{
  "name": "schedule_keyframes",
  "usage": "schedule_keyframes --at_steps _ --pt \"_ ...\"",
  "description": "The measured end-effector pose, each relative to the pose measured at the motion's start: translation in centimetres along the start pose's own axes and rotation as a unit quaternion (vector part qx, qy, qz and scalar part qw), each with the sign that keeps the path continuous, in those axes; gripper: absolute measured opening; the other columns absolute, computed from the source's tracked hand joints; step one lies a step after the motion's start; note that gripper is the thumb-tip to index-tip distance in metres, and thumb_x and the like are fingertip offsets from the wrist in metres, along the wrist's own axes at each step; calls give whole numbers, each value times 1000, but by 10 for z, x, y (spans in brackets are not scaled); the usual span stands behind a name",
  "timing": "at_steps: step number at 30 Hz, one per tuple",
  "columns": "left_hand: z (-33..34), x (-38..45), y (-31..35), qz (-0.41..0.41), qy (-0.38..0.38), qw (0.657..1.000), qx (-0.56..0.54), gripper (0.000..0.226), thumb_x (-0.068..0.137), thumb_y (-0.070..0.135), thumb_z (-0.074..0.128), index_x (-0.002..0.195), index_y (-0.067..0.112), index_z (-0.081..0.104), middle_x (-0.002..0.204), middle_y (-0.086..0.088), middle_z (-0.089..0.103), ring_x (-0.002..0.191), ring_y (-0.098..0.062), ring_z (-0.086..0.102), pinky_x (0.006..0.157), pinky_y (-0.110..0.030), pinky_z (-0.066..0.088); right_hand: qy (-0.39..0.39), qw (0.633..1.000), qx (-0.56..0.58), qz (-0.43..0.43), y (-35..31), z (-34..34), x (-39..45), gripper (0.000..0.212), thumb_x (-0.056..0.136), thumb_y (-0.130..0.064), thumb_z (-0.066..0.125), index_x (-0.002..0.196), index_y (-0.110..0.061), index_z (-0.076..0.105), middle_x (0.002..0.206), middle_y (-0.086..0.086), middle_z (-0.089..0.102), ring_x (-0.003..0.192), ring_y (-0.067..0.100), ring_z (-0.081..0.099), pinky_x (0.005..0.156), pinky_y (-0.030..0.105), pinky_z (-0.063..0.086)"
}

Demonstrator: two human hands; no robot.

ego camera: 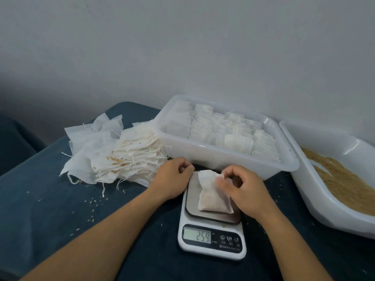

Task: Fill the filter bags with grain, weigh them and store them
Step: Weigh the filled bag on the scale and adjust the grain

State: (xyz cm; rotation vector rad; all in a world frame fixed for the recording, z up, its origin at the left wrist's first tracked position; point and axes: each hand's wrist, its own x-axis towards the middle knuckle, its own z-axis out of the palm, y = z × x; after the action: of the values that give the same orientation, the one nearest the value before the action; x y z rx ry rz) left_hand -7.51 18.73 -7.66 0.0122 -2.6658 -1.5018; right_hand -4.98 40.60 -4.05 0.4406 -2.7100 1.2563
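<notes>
At frame centre, the right hand (pixel 241 189) pinches the filled filter bag (pixel 213 196) on the scale (pixel 212 243); the left hand (pixel 172 177), fingers curled, seems to pinch its drawstring. Best to let go fully so the reading settles before storing.

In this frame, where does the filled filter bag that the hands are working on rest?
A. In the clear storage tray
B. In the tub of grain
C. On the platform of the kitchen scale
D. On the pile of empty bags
C. The filled bag lies on the scale platform, whose display shows a reading, while the right hand pinches the bag's top edge.
</notes>
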Motion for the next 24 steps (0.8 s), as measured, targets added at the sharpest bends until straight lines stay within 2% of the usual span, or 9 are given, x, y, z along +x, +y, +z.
schedule_keyframes --at_steps 3,5,7,10,13,16,18,22,24 --pt "-1 0 -1 -4 -8 1000 -8 15 100 33 59 92 28 70 80 9 68 72 -3 60 57 -10 40 -3 999 44 -13 -17 -6 -3 14 94 -29 73 82 -24 67 77 -6 67 68 6 59 63 17 47" --pt "-2 0 -3 -8 -15 1000 -24 13 98 28 60 88 27 69 82 6 70 73 -5 62 57 -11 43 -3 997 73 -37 -35 -13 -2 17 95 -28 72 81 -25 64 71 -6 64 64 4 56 60 17 45" --pt "-1 1 -3 -7 -15 999 -35 17 97 26 58 81 24 63 80 4 68 71 -7 60 57 -12 43 2 994 85 -67 -60 -20 3 17 95 -35 72 82 -27 63 68 -9 64 60 2 55 56 15 44" --pt "0 1 -1 -4 0 999 -54 30 104 32 52 74 28 55 72 10 61 64 -2 54 56 -13 39 47 989 94 -106 -97 -31 24 19 88 -50 71 85 -33 64 78 -5 72 59 3 61 55 17 48" --pt "-1 -1 1 -11 1 997 -73 30 106 39 47 89 22 65 83 7 68 78 -8 61 62 -11 42 87 982 118 -117 -123 -36 61 5 93 -34 72 90 -35 69 84 -7 77 63 2 66 55 16 51" --pt "-3 -1 1 -13 -3 998 -69 31 107 43 45 101 22 66 94 6 70 88 -8 64 76 -18 48 68 984 133 -99 -134 -31 100 15 96 -20 72 97 -34 76 86 -10 79 71 3 69 57 16 52" --pt "-4 -1 1 -14 -9 998 -68 28 107 43 45 101 25 65 94 8 70 87 -6 64 76 -20 50 43 987 132 -76 -135 -21 123 15 97 -18 71 94 -31 78 85 -10 79 74 3 71 58 17 53" --pt "-4 0 0 -20 -14 997 -68 27 107 44 46 95 27 62 88 6 68 80 -6 63 69 -19 48 20 997 74 -32 -123 11 156 15 98 -20 68 88 -28 75 81 -10 78 74 13 72 73 36 63" --pt "-4 -1 -1 -17 -14 997 -77 27 106 45 47 92 26 62 86 6 68 77 -5 62 68 -20 48 4 999 50 -16 -114 26 165 14 98 -21 67 87 -27 73 79 -10 77 70 12 71 80 43 63"
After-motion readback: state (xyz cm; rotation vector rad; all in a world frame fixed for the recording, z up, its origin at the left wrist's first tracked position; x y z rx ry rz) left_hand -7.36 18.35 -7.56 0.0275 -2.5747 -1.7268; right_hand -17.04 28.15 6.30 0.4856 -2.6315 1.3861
